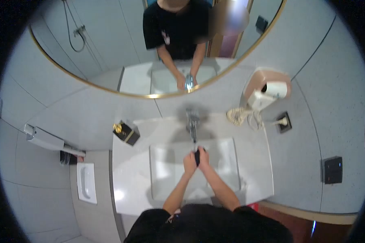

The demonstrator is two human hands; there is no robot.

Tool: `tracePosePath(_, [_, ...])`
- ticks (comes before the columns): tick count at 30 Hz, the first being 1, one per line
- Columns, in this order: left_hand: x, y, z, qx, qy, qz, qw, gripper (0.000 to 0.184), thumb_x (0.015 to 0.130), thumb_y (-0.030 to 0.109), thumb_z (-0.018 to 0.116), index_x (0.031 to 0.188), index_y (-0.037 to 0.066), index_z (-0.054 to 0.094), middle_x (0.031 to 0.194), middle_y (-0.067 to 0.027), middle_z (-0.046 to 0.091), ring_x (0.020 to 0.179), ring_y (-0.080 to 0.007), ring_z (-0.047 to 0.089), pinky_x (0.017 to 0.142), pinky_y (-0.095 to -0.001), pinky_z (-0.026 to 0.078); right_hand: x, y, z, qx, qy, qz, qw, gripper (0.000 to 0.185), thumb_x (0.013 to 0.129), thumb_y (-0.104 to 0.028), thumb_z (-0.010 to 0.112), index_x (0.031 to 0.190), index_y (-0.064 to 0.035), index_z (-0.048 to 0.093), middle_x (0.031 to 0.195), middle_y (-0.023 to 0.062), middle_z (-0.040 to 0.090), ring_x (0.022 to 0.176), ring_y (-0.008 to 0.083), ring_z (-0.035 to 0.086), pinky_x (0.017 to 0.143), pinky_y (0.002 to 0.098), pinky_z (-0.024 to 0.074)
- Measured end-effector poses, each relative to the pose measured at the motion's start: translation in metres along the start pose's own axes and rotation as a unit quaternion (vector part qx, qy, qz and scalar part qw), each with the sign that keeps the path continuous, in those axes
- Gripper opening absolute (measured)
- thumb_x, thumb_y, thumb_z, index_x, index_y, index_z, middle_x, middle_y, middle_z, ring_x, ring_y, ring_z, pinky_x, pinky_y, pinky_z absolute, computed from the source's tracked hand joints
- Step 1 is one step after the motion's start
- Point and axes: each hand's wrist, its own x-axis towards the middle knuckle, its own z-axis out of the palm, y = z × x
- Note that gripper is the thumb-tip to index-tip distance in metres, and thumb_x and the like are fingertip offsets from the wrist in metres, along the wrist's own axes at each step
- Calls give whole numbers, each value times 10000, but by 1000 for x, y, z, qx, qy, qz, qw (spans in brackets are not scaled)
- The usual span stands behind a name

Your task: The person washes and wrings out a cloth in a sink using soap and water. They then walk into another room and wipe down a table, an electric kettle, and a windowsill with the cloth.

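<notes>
Both hands meet over the white sink (166,172), just below the tip of the faucet (192,123). The left hand (189,163) and the right hand (205,158) are closed in on a small black item (197,158) (what exactly it is, I cannot tell), pressing it between them from either side. The item sits upright-looking in the view, near the sink's far edge. On the pale tabletop (255,166), a black bottle (127,135) with a gold top stands to the left; a hair dryer (275,90) hangs at the wall to the right, its coiled cord (235,116) drooping beside the tabletop's back edge.
</notes>
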Motion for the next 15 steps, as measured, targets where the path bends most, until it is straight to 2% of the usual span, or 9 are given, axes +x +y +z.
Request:
tracePosePath(4, [-1, 5, -15, -4, -4, -12, 1000, 501, 924, 338, 325, 756, -59, 581, 681, -258, 559, 648, -399, 555, 601, -449, 410, 14, -5, 8, -36, -68, 43, 996, 195, 800, -254, 596, 745, -68, 577, 610, 25, 506, 543, 133, 493, 516, 295, 404])
tracePosePath(5, [-5, -3, -14, -23, -9, -23, 999, 523, 930, 368, 320, 769, -56, 580, 682, -241, 571, 654, -369, 572, 612, -440, 415, 26, 5, 4, -166, -61, -76, 981, 190, 796, -253, 604, 779, -64, 586, 653, 52, 540, 582, 163, 524, 545, 298, 416])
tracePosePath(6, [-3, -3, -12, -186, 19, -134, 973, 537, 929, 392, 319, 772, -52, 579, 681, -223, 576, 659, -340, 579, 614, -435, 414, 39, 16, -1, -290, -57, -198, 935, 192, 792, -251, 612, 812, -61, 595, 696, 78, 574, 622, 192, 554, 574, 301, 428])
tracePosePath(8, [7, -2, -6, -482, 77, -332, 807, 568, 926, 439, 319, 778, -45, 577, 678, -185, 587, 671, -283, 593, 620, -426, 412, -5, -22, 17, -308, -34, -260, 914, 196, 780, -243, 623, 842, -59, 606, 759, 104, 602, 671, 247, 578, 616, 317, 442])
tracePosePath(9, [10, 9, -9, -518, 39, -345, 782, 542, 931, 437, 297, 813, -13, 575, 664, -147, 587, 644, -260, 587, 593, -409, 418, -25, -33, 23, -318, -23, -289, 903, 201, 774, -240, 629, 856, -57, 612, 791, 117, 616, 696, 274, 590, 638, 324, 449])
tracePosePath(11, [15, 42, -22, -586, -35, -362, 724, 502, 939, 434, 252, 883, 51, 572, 636, -72, 587, 591, -216, 575, 539, -374, 430, -24, -17, 19, -364, -50, -449, 814, 210, 762, -221, 649, 860, -39, 607, 782, 119, 611, 690, 219, 591, 628, 296, 453])
tracePosePath(12, [18, 45, -21, -588, -49, -363, 721, 502, 939, 433, 250, 879, 50, 570, 638, -76, 588, 590, -219, 577, 537, -375, 432, -27, -16, 23, -381, -63, -526, 758, 217, 756, -211, 659, 862, -30, 605, 778, 121, 609, 686, 192, 592, 624, 282, 455])
tracePosePath(13, [19, 44, -19, -584, -57, -356, 728, 503, 939, 432, 247, 874, 49, 567, 639, -81, 589, 590, -221, 578, 536, -375, 433, -29, -17, 23, -384, -57, -538, 749, 223, 757, -243, 650, 843, -40, 619, 760, 141, 630, 648, 308, 600, 620, 348, 469])
tracePosePath(15, [20, 32, -9, -530, -49, -323, 783, 505, 940, 430, 242, 865, 46, 562, 641, -90, 592, 590, -227, 582, 532, -377, 435, -28, -17, 24, -358, -57, -441, 821, 244, 763, -254, 652, 820, -20, 615, 722, 142, 620, 616, 260, 592, 593, 333, 462])
